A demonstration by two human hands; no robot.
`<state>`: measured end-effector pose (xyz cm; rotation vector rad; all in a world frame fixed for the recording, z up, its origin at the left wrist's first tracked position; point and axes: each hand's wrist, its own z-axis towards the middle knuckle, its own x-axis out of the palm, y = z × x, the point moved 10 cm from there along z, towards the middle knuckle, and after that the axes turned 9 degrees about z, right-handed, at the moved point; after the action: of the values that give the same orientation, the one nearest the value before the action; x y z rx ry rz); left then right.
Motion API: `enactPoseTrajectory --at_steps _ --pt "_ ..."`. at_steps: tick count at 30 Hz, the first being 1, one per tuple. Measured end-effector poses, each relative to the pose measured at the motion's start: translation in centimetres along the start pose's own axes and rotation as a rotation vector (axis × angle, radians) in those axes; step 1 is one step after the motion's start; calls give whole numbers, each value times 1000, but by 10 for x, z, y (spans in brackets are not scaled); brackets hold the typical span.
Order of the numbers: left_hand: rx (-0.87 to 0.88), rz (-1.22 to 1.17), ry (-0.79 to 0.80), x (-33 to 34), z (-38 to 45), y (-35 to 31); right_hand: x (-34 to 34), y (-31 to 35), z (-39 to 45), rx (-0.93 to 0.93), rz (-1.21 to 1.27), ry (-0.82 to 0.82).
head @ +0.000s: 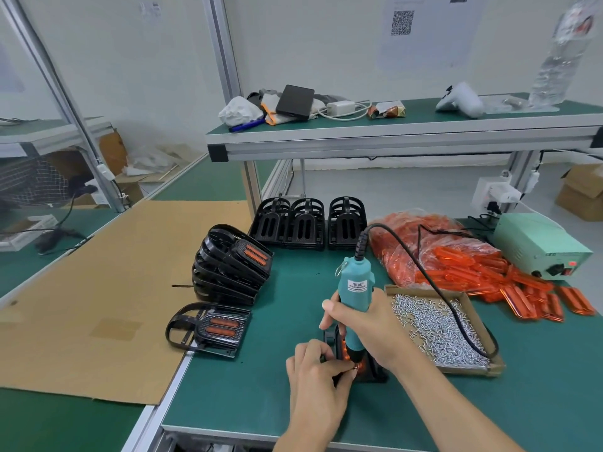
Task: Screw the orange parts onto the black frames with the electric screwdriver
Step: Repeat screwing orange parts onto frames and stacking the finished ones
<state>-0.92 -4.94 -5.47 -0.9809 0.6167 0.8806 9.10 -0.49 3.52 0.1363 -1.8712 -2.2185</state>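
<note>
We are noting a cardboard tray of screws (437, 331) lying just right of the work, the screwdriver's black cable (424, 272) crossing over it. Loose orange parts (456, 265) are spilling toward the bench's right edge; empty black frames (306, 223) are standing at the back, finished ones (228, 265) stacked left. Our right hand (365, 327) is gripping the electric screwdriver (354, 301) upright, fingers wrapped round it. Our left hand (318, 367) is pinching at the tip, over the black frame (375, 370) near the front edge.

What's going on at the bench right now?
Right hand grips screwdriver, tip down on frame. Left hand pinches at the tip. Cord trails across screw tray; nothing blocking.
</note>
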Motion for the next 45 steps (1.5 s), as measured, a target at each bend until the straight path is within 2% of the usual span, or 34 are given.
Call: enactPoseTrajectory --at_steps 8,16,22,30,32,35,38,42,45 --pt "34 24 -9 -2 0 -3 -2 5 1 4 -18 28" --pt "62 28 -26 -5 -1 -6 -4 13 0 -40 66 34" --pt "101 77 -52 -8 -4 -11 -19 16 -3 -102 128 -20" --pt "174 157 -95 -10 -8 -18 -12 34 0 -81 80 142" --pt "206 169 -123 -13 -9 -23 -21 48 0 -144 153 77" --pt "265 177 -155 -16 -11 -32 -64 45 -15 -230 503 -192" --pt "297 189 -161 -16 -12 -36 -103 3 -48 -173 842 -396" --pt "323 186 -183 -15 -14 -37 -139 -49 -99 -131 1014 -632" --pt "287 66 -175 -18 -10 -37 -147 -77 -125 -110 1175 -717"
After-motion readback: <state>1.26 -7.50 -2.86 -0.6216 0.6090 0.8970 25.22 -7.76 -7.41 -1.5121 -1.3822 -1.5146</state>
